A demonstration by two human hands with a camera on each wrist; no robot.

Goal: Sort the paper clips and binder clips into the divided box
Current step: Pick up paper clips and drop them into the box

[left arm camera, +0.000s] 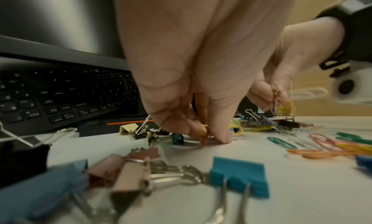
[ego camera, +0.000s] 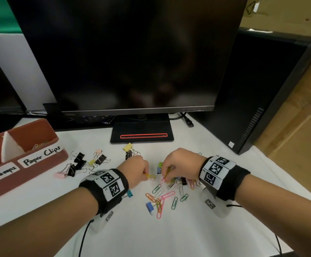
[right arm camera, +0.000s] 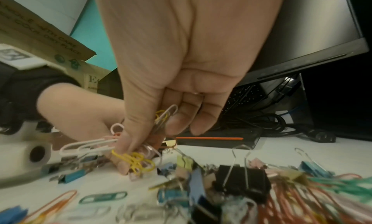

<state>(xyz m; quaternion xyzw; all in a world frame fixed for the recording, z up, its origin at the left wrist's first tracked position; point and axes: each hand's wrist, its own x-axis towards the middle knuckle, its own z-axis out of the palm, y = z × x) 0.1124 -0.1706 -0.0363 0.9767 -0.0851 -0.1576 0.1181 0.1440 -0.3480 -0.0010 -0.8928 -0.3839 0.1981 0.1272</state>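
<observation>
My left hand (ego camera: 145, 174) is low on the white table and pinches a yellow and orange paper clip (ego camera: 149, 176) between thumb and fingertips (left arm camera: 224, 136). Just to its right, my right hand (ego camera: 166, 170) grips a small bunch of paper clips (right arm camera: 165, 116), white and yellow, in curled fingers above the mixed pile (ego camera: 177, 182). Loose coloured paper clips (ego camera: 162, 197) lie in front of both hands. Black, pink and yellow binder clips (ego camera: 80, 161) lie to the left. The brown divided box (ego camera: 45, 165) stands at far left, with several clips in its "Paper Clips" section.
A dark monitor on its stand (ego camera: 141, 135) rises right behind the hands, with a black computer tower (ego camera: 262, 101) at the right. Teal (ego camera: 129, 193) and blue (ego camera: 149, 205) binder clips lie near my left wrist. Cables hang from both wrist cameras.
</observation>
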